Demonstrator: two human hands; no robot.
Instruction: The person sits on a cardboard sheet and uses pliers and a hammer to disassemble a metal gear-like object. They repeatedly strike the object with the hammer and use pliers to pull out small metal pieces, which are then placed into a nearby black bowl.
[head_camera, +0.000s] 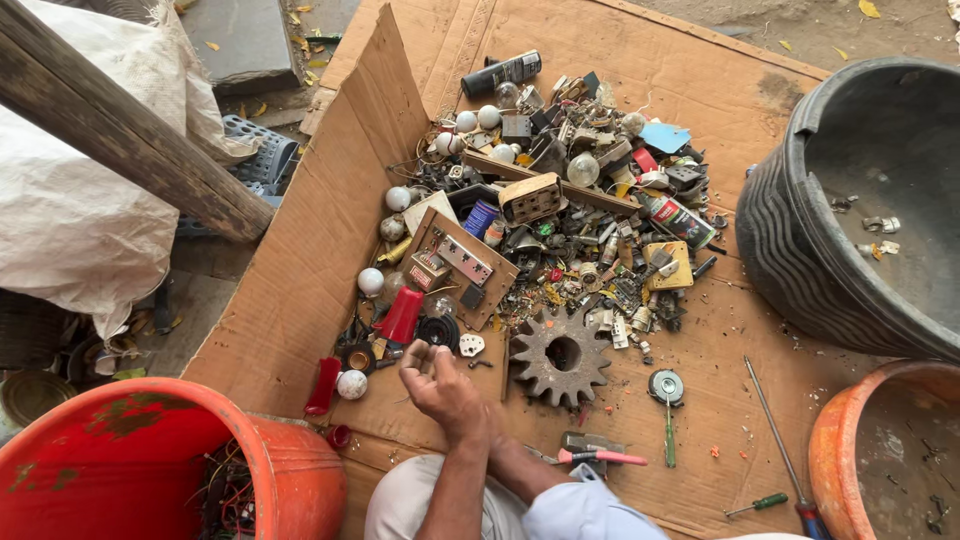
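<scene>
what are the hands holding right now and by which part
It cannot be told: the one hand in view is curled near the rusty gear, and anything in its fingers is too small to see.

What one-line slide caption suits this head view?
Seated person's hand reaches into scrap electronics pile on cardboard, beside a rusty gear.

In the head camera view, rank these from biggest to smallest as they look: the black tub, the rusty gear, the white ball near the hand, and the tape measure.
1. black tub, though cut off by the frame edge
2. rusty gear
3. tape measure and white ball: they look about alike, so no ranking between them.
</scene>
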